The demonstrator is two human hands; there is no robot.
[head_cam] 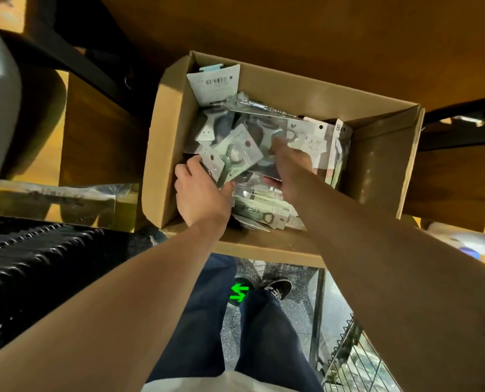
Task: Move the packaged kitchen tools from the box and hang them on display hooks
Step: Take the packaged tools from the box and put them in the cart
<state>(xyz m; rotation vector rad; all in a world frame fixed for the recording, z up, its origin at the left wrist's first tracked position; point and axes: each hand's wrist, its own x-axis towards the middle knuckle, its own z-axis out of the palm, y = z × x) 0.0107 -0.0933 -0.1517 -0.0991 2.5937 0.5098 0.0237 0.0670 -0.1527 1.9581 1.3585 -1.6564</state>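
Wooden shelf (264, 244) boards in warm yellow light fill the head view, with speckled floor (292, 306) below the near edge. An open cardboard box (162, 137) sits on the shelf, its flaps standing up, and the task's packs (266, 210) lie in a loose heap inside it. None has left the box.

At the box's near left, the left hand (200, 193) has its fingers (192, 165) curled round the edge of a small bundle of green opener packs (235, 154), holding it tilted just above the heap. Beside it, the right hand (289, 162) reaches further in and grasps a clear pack (264, 131): the thumb lies on top and fingertips show under its near edge. The two bundles touch where they overlap in the middle of the box.

A white barcode card (216, 83) leans upright in the far left corner. Just right of it lies a pack with a metal tool (258, 104). White carded packs (317, 142) stand on edge by the right hand, clear of the box's right wall.

Below the shelf show dark blue trousers (196, 321), a black shoe (278, 288) and green arrows (239, 292) on the floor. Black ridged goods (37, 264) lie at left, and a wire rack (348, 349) stands at lower right.
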